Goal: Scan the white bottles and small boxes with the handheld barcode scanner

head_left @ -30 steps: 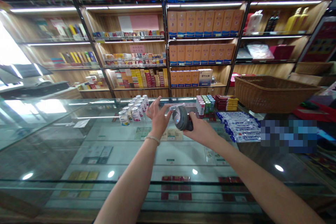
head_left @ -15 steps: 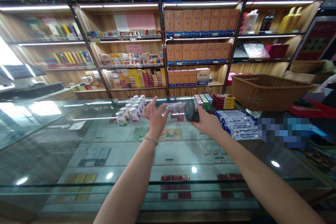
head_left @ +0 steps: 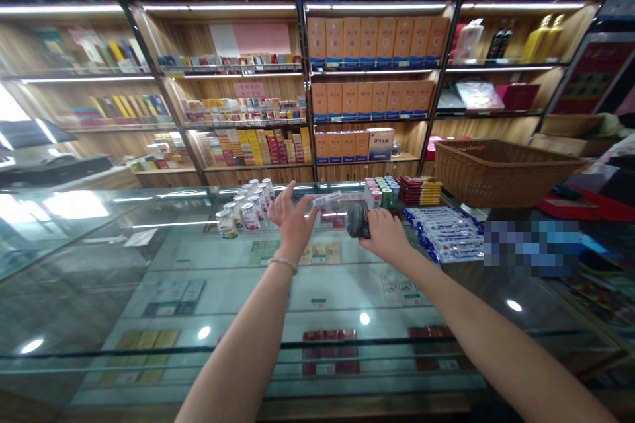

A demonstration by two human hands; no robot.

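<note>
Above a long, clear glass display counter (head_left: 342,284), the right hand (head_left: 387,232) is wrapped around a dark grey, round-headed handheld scanner (head_left: 355,221), near a block of small pink, green and blue cans (head_left: 381,192) that a careless sideways swing could topple. The left hand (head_left: 294,223) pinches one end of a slim white printed packet (head_left: 327,198) between thumb and forefinger, in the air and apart from the scanner; that one-ended hold might let it twist or drop.

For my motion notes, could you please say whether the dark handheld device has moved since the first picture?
Yes: the dark handheld device has shifted right, towards the pink and green containers.
</note>
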